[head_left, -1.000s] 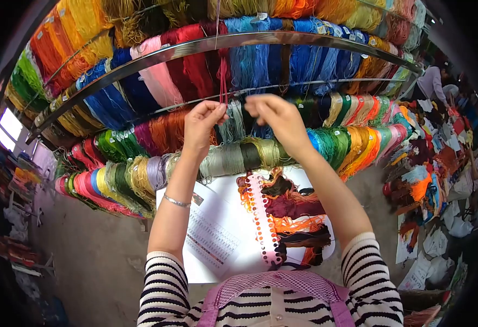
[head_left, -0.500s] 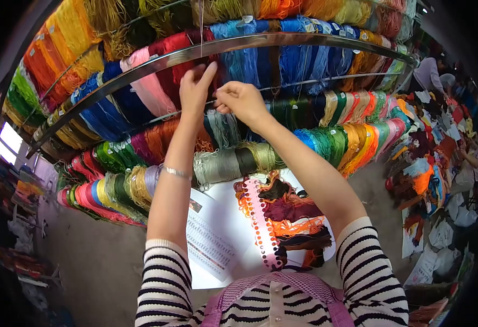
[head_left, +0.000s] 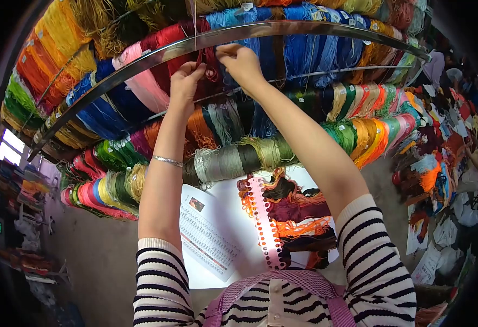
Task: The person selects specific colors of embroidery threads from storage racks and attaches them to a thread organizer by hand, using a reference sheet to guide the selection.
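Observation:
My left hand [head_left: 186, 82], a silver bangle on its wrist, is closed in a pinch on strands of dark red thread [head_left: 211, 72] just under the curved metal rail. To its right, my right hand [head_left: 242, 66] is raised with curled fingers in front of the blue thread skeins [head_left: 252, 50]; what its fingertips hold, if anything, is too small to make out. Below my arms lies a pink punched card [head_left: 262, 220] with dark red, orange and black thread bundles [head_left: 299, 210] fastened along it. Left of the card is a printed sheet [head_left: 209, 237] with rows of small text.
The shiny curved rail [head_left: 141, 59] crosses in front of the upper rows. Lower rods carry grey-green [head_left: 217, 165] and orange skeins [head_left: 381, 143]. At right, a heap of mixed threads [head_left: 432, 174] lies beside plastic bags [head_left: 446, 233]. Another person's sleeve [head_left: 434, 68] shows behind it.
My hands have moved apart. The left has dropped slightly and closed from spread fingers into a pinch on dark red strands, while the right has risen toward the rail. The view has shifted slightly.

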Available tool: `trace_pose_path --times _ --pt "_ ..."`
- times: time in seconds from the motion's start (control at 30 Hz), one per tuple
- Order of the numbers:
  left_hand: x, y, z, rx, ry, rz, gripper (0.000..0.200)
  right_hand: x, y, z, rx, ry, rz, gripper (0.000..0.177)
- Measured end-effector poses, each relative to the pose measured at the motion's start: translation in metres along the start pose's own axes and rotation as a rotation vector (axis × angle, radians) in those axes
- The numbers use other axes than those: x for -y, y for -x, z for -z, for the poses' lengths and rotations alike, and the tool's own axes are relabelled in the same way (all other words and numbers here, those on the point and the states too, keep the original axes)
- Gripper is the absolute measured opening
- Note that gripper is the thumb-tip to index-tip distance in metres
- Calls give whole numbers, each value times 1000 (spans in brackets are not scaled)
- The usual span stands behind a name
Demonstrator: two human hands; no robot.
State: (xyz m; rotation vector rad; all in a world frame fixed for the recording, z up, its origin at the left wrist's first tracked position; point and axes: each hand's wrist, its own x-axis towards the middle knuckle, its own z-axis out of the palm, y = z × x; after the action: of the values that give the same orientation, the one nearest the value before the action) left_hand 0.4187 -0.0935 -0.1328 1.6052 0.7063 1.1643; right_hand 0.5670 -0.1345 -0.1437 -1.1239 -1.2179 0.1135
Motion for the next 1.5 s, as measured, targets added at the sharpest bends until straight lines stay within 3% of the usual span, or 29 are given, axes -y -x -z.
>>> trace_pose_path --times 0.1,0.2,0.47,0.63,0.7,0.77,0.83,0.93,1.07,1.13,1.2,1.23,1.37,1.47,1.5 --pt "0 2 2 21 1 7 15 2 -11 -14 59 -293 -271 23" --pt "-1 5 3 32 21 -4 15 0 -7 -10 59 -475 -248 18" --pt "4 3 -3 35 -46 -53 15 2 16 31 87 -579 -247 14" --pt "-1 1 -21 89 255 74 18 3 30 37 190 -610 -237 10" --pt "-2 1 -26 106 215 52 18 7 35 39 208 -651 -215 9" --pt "-1 -1 -24 123 174 28 17 17 37 45 123 -952 -339 6" --pt "2 -6 -14 -10 56 64 17 10 37 57 165 -942 -344 5" --pt "5 -6 -10 -16 -111 83 14 6 42 65 251 -928 -387 9" --pt "9 -4 -35 -299 -744 -419 20 16 56 57 265 -727 -448 13" --pt "13 -17 -43 -215 -604 -326 15 21 63 57 242 -630 -415 14" --pt "10 -25 -52 -126 -272 -41 12 24 77 61 226 -658 -404 14" --pt "3 -27 -53 -73 -226 -3 15 25 87 65 185 -671 -408 14" --pt "-1 -41 -50 32 -47 -6 27 7 131 101 171 -650 -482 13" --pt "41 -52 -39 91 -137 -163 20 -8 162 133 131 -623 -585 12" --pt "80 -66 -34 81 -204 -216 17 -9 170 140 113 -630 -639 11"
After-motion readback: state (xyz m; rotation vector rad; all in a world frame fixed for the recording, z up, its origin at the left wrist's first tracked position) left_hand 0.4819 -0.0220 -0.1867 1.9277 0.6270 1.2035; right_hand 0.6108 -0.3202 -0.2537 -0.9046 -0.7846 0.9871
